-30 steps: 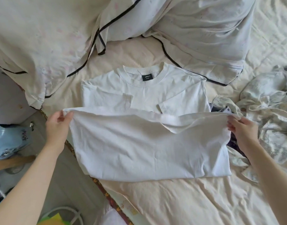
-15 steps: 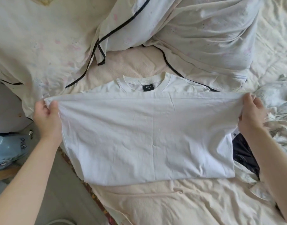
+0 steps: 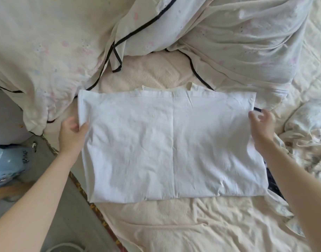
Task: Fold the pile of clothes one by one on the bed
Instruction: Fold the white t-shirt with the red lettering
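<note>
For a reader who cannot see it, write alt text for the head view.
A white T-shirt, folded in half, lies flat on a bed. The left hand pinches its left edge; the right hand hovers open at its right edge.

Bare cream sheet point(image 3: 192, 224) lies open behind both wrists, while a bunched duvet point(image 3: 237, 42) blocks beyond the fingertips.
</note>
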